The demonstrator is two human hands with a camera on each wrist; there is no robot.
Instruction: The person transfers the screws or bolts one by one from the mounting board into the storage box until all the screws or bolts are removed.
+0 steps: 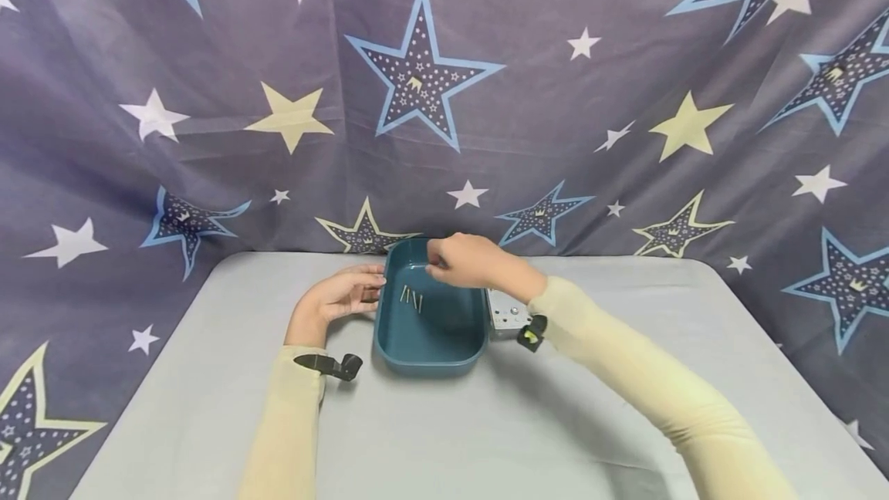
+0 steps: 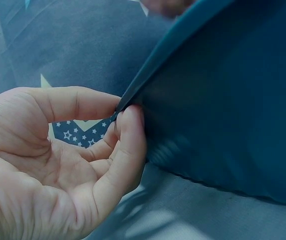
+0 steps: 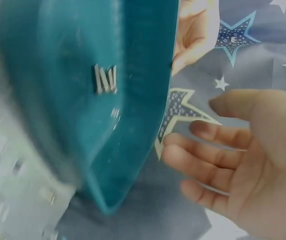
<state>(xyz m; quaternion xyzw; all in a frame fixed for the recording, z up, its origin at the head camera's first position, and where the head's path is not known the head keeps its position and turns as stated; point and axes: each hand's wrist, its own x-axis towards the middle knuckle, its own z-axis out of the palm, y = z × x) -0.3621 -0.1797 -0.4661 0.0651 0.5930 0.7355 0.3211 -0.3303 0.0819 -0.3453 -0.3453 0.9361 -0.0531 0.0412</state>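
Observation:
A dark teal plastic tray (image 1: 444, 338) sits at the far side of the table. On its floor lie several small brass-coloured screw-like pins (image 1: 411, 298), grouped side by side in the right wrist view. At the tray's left side my left hand (image 1: 345, 293) pinches the rim between thumb and fingers, as the left wrist view shows. Above the far right part of the tray hovers my right hand (image 1: 467, 259). Its fingers (image 3: 208, 150) are loosely bent with nothing between them in the right wrist view, apart from the tray's edge.
Close against the tray's right side lies a grey metal block (image 1: 509, 316) with holes and small fittings, partly hidden by my right forearm. A pale cloth covers the table (image 1: 430, 438). Behind it hangs a star-patterned curtain (image 1: 528, 137).

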